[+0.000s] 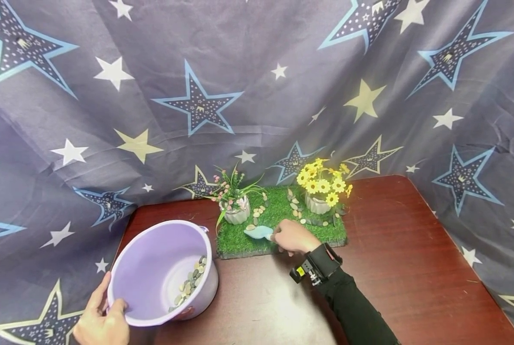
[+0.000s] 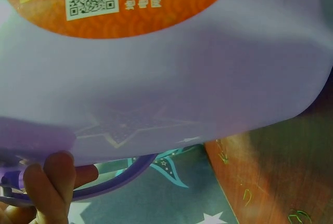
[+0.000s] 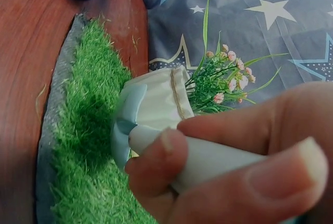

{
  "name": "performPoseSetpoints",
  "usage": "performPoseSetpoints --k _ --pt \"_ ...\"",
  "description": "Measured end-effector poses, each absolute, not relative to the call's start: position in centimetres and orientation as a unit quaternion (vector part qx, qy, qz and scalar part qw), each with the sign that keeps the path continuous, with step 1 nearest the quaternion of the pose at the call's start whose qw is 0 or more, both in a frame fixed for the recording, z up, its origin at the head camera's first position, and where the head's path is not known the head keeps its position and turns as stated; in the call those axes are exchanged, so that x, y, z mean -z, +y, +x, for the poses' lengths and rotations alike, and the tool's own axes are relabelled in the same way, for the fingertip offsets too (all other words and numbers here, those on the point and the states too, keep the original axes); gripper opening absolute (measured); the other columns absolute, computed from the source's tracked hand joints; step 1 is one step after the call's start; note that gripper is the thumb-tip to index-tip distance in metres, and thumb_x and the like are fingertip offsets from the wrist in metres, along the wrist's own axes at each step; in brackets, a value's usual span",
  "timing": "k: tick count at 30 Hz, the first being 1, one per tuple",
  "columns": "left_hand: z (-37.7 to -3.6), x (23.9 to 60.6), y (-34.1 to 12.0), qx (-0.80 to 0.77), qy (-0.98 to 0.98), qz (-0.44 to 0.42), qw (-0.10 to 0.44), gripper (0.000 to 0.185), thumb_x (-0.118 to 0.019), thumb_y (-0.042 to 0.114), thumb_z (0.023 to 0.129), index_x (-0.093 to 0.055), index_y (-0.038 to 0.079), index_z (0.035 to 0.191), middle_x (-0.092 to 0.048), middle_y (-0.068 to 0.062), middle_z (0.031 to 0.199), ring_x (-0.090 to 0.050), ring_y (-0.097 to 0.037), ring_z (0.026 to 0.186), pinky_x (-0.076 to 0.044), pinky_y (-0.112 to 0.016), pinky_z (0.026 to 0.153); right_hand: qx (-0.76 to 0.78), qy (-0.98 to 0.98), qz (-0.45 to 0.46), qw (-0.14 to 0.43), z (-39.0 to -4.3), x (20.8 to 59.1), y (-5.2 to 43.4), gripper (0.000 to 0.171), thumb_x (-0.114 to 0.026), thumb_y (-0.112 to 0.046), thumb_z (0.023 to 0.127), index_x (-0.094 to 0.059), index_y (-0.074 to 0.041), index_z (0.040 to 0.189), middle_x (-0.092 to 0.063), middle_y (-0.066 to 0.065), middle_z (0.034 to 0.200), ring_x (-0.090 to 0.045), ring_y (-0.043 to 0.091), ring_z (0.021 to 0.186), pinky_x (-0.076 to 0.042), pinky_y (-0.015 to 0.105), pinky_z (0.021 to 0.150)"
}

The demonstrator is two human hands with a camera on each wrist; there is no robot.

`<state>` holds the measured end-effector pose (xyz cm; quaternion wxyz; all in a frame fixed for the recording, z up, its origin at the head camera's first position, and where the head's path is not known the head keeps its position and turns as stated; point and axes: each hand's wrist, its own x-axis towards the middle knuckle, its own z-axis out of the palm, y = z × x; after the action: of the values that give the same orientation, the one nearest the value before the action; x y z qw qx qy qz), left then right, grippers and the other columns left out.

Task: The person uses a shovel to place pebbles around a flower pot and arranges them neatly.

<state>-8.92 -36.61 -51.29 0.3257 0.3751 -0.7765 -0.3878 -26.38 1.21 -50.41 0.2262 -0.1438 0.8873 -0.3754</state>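
My right hand (image 1: 292, 236) grips the handle of a small pale blue scoop (image 1: 258, 233) whose blade lies on the green grass mat (image 1: 244, 242). In the right wrist view my fingers (image 3: 244, 156) wrap the scoop handle (image 3: 208, 159), with a white pot of pink flowers (image 3: 161, 96) just behind. My left hand (image 1: 101, 322) holds the rim of a lilac bucket (image 1: 153, 261) tilted on the table, with several pebbles (image 1: 190, 283) inside. The left wrist view shows my fingers (image 2: 52, 182) on the bucket wall (image 2: 171, 78) under an orange label (image 2: 119, 0).
A pot of yellow flowers (image 1: 322, 189) stands on the mat's right part, with pebbles (image 1: 294, 207) laid in lines between the pots. The brown wooden table (image 1: 403, 258) stretches to the right. A star-printed dark cloth (image 1: 239, 86) hangs behind and beside it.
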Motion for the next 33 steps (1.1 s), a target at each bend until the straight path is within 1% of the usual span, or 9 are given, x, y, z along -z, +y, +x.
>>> performPoseSetpoints --k 4,6,10,13,17,24,29,31,33 --pt "-8.9 51.3 -36.6 0.399 -0.773 0.377 0.320 0.066 -0.063 -0.001 0.074 -0.075 0.036 0.127 -0.064 0.027 0.102 -0.047 0.036 0.075 -0.036 0.004 0.072 0.400 0.872 -0.146 0.242 -26.7 50.4 1.0 0.023 -0.057 -0.015 0.100 -0.077 -0.005 0.096 -0.065 0.012 0.064 -0.040 0.009 0.036 -0.032 0.023 0.038" --pt "-8.9 51.3 -36.6 0.401 -0.772 0.378 0.316 0.066 -0.063 -0.001 0.074 -0.075 0.036 0.127 -0.066 0.022 0.105 -0.048 0.036 0.075 -0.037 0.004 0.071 0.413 0.862 -0.148 0.254 -26.8 50.4 1.1 0.025 -0.056 -0.013 0.100 -0.078 -0.003 0.098 -0.064 0.012 0.064 -0.039 0.009 0.036 -0.032 0.022 0.038" --pt "-8.9 51.3 -36.7 0.408 -0.770 0.380 0.310 0.066 -0.063 -0.001 0.074 -0.074 0.037 0.128 -0.067 0.018 0.109 -0.049 0.035 0.075 -0.038 0.004 0.071 0.444 0.839 -0.127 0.288 -26.7 50.4 1.2 0.030 -0.053 -0.010 0.099 -0.075 0.001 0.116 -0.060 0.007 0.063 -0.038 0.007 0.037 -0.034 0.020 0.037" --pt "-8.8 51.3 -36.7 0.414 -0.767 0.379 0.311 0.066 -0.063 -0.001 0.074 -0.074 0.037 0.127 -0.066 0.024 0.107 -0.050 0.034 0.074 -0.039 0.004 0.070 0.458 0.830 -0.109 0.300 -26.6 50.6 1.3 0.032 -0.052 -0.010 0.100 -0.071 0.001 0.124 -0.058 0.004 0.063 -0.037 0.007 0.037 -0.033 0.019 0.037" --pt "-8.8 51.3 -36.5 0.421 -0.760 0.377 0.321 0.066 -0.062 -0.002 0.074 -0.075 0.035 0.127 -0.064 0.031 0.102 -0.051 0.033 0.074 -0.040 0.003 0.070 0.465 0.830 -0.096 0.294 -26.5 50.8 1.3 0.030 -0.053 -0.012 0.101 -0.071 0.000 0.121 -0.057 0.004 0.063 -0.037 0.007 0.038 -0.032 0.020 0.037" --pt "-8.8 51.2 -36.3 0.429 -0.757 0.374 0.321 0.066 -0.062 -0.003 0.074 -0.075 0.033 0.127 -0.063 0.035 0.099 -0.052 0.032 0.075 -0.041 0.003 0.069 0.473 0.828 -0.095 0.288 -26.3 50.8 1.6 0.028 -0.054 -0.013 0.100 -0.072 0.000 0.118 -0.058 0.007 0.064 -0.036 0.007 0.038 -0.031 0.020 0.036" --pt "-8.9 51.1 -36.4 0.428 -0.757 0.373 0.324 0.067 -0.062 -0.004 0.072 -0.075 0.031 0.127 -0.063 0.033 0.099 -0.052 0.033 0.074 -0.040 0.003 0.068 0.506 0.802 -0.123 0.292 -26.1 50.8 2.4 0.027 -0.052 -0.011 0.101 -0.073 0.001 0.113 -0.056 0.005 0.063 -0.035 0.006 0.038 -0.032 0.021 0.037" --pt "-9.0 51.0 -36.4 0.420 -0.761 0.377 0.320 0.067 -0.063 -0.003 0.071 -0.075 0.032 0.128 -0.063 0.031 0.100 -0.050 0.034 0.073 -0.039 0.003 0.068 0.518 0.792 -0.145 0.289 -26.0 50.7 2.8 0.029 -0.050 -0.013 0.103 -0.072 -0.001 0.117 -0.055 0.004 0.064 -0.036 0.007 0.039 -0.033 0.022 0.038" --pt "-9.0 50.8 -36.3 0.407 -0.767 0.381 0.316 0.068 -0.064 -0.002 0.071 -0.074 0.034 0.128 -0.061 0.032 0.098 -0.047 0.035 0.072 -0.036 0.004 0.070 0.531 0.783 -0.170 0.278 -25.7 50.4 3.1 0.030 -0.049 -0.016 0.106 -0.069 -0.004 0.126 -0.057 0.006 0.067 -0.038 0.008 0.040 -0.035 0.024 0.040"
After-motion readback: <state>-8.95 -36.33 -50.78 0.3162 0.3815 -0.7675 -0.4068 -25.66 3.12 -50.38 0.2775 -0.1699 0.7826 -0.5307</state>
